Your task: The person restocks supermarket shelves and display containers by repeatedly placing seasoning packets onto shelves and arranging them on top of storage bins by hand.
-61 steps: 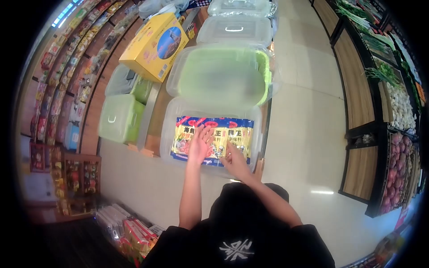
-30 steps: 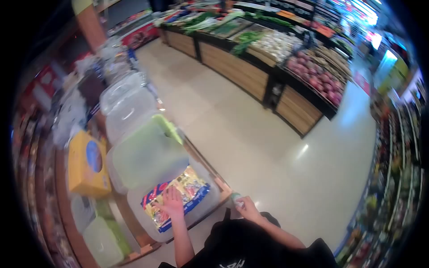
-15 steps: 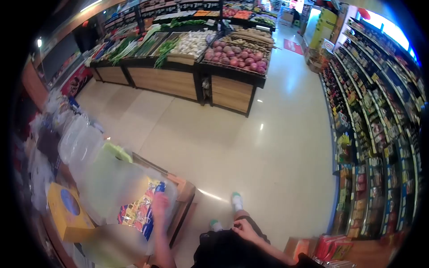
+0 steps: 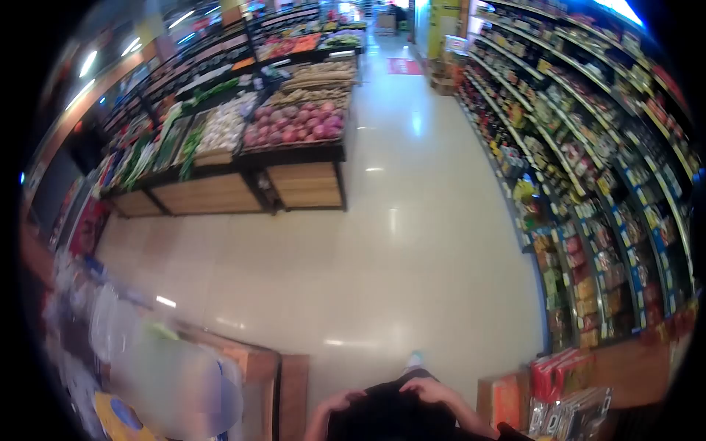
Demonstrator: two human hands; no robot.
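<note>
Left hand and right hand at the black garment, which lies between their fingers. Fingers curled; can't tell if pinching. I'd keep contact light, even.

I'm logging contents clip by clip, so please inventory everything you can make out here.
Round smooth onions: many, purple-red, stand's near end
White bulbs: many, white, left of onions
Long leafy vegetables: many, green, further left
Wood-panelled display stand: one, brown and black, upper left
Stocked metal shelving: one run, mixed colours, right
Shiny packets: several, red, lower right
Translucent plastic bins: count unclear, pale, lower left, blurred
Cardboard box: one, yellow with blue oval, bottom left
Glossy tiled floor: one, beige, centre
Shoe: one visible, whitish, bottom centre
Clothing: black, bottom centre
Left hand, right hand: two, bare, at the clothing
</note>
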